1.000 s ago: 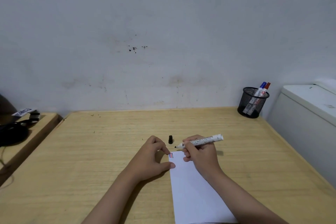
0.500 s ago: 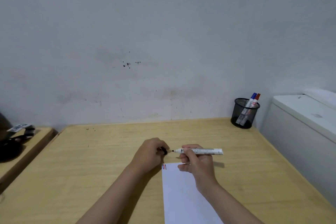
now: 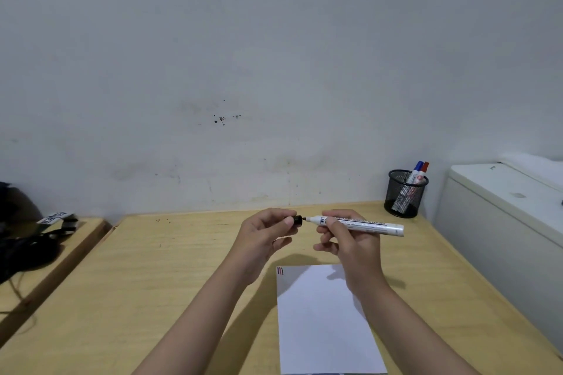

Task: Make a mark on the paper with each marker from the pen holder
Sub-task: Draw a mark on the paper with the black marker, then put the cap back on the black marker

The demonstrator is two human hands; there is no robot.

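My right hand holds a white marker level above the wooden table, its tip pointing left. My left hand pinches the black cap, whose mouth sits right at the marker's tip. Below both hands lies a white sheet of paper with short red, blue and black marks in its top left corner. A black mesh pen holder stands at the table's far right corner with a blue marker and a red marker inside.
A white cabinet borders the table on the right. On a lower wooden side table to the left lie black straps and a dark bag. A grey wall runs behind the table.
My left hand picked the black cap up from the table. Both hands rose off the paper, and the cap came up to the marker's tip.
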